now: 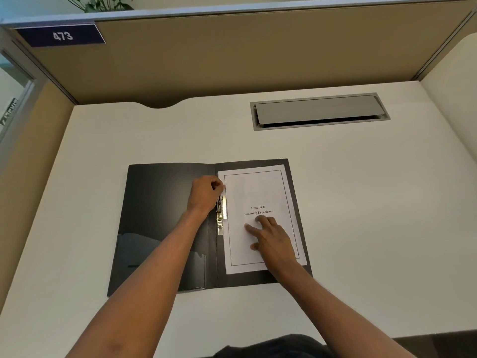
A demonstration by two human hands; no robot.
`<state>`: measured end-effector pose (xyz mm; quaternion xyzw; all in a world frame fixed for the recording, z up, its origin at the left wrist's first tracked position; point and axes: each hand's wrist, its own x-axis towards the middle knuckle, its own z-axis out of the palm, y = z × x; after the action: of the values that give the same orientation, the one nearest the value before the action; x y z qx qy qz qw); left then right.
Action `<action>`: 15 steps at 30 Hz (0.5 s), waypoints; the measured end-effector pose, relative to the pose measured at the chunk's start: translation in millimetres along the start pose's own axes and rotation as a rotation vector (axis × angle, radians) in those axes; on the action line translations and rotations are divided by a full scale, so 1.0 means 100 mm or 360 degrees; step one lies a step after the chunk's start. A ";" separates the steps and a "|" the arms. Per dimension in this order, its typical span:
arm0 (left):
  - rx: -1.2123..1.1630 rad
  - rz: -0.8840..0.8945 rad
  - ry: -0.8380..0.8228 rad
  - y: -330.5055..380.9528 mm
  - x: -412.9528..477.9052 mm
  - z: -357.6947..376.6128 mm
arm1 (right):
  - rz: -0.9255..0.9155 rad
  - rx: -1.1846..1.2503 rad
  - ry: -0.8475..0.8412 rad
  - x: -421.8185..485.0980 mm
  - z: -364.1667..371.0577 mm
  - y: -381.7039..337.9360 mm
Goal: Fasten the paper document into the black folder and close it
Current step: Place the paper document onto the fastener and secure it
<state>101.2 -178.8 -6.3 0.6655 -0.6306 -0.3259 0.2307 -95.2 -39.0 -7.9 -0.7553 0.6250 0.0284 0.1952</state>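
The black folder (pixel 160 215) lies open flat on the white desk. A white paper document (pixel 258 187), titled "Chapter 6 Learning Experience", rests on the folder's right half. A metal clip (pixel 221 218) runs along the spine, beside the paper's left edge. My left hand (pixel 205 193) is curled over the top of the clip, fingers closed at the paper's left edge; whether it grips the lever is hidden. My right hand (pixel 271 239) lies spread on the lower middle of the paper, pressing it flat.
A grey cable hatch (pixel 318 111) is set into the desk (pixel 361 202) at the back right. Tan partition walls (pixel 232 55) close off the back and both sides. A blue plate marked 473 (pixel 62 35) hangs at upper left.
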 end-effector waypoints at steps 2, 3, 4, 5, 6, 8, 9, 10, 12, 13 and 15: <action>-0.0004 -0.0014 0.0005 0.01 -0.01 0.00 | 0.0002 0.0003 -0.0003 -0.01 0.00 -0.01; -0.0005 -0.0028 0.0008 0.01 -0.01 0.00 | 0.0003 0.0003 -0.0005 -0.01 0.00 -0.01; -0.0003 -0.0042 0.0009 0.02 0.00 0.00 | 0.0005 0.0002 -0.0007 -0.01 0.00 -0.02; 0.0003 -0.0054 0.0007 0.01 -0.01 0.01 | 0.0009 -0.0001 -0.0011 -0.01 0.01 -0.02; 0.0012 -0.0063 0.0005 0.01 -0.01 0.01 | 0.0012 0.0000 -0.0012 -0.01 0.01 -0.03; 0.0023 -0.0072 0.0004 -0.01 -0.02 0.01 | 0.0023 0.0001 -0.0015 -0.01 0.01 -0.05; 0.0025 -0.0075 0.0008 -0.02 -0.03 0.01 | 0.0027 -0.0001 -0.0018 -0.01 0.02 -0.06; 0.0026 -0.0079 0.0016 -0.02 -0.03 0.01 | 0.0029 -0.0003 -0.0017 -0.01 0.03 -0.07; 0.0022 -0.0097 0.0028 -0.04 -0.04 -0.01 | 0.0032 -0.0003 -0.0017 -0.01 0.04 -0.09; 0.0015 -0.0108 0.0029 -0.05 -0.04 -0.01 | 0.0037 0.0003 -0.0018 -0.01 0.04 -0.10; 0.0001 -0.0126 0.0037 -0.06 -0.05 -0.01 | 0.0045 0.0020 -0.0019 -0.01 0.04 -0.11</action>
<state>106.4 -173.6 -9.5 0.6938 -0.6012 -0.3268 0.2247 -83.8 -34.7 -8.5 -0.7450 0.6346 0.0316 0.2032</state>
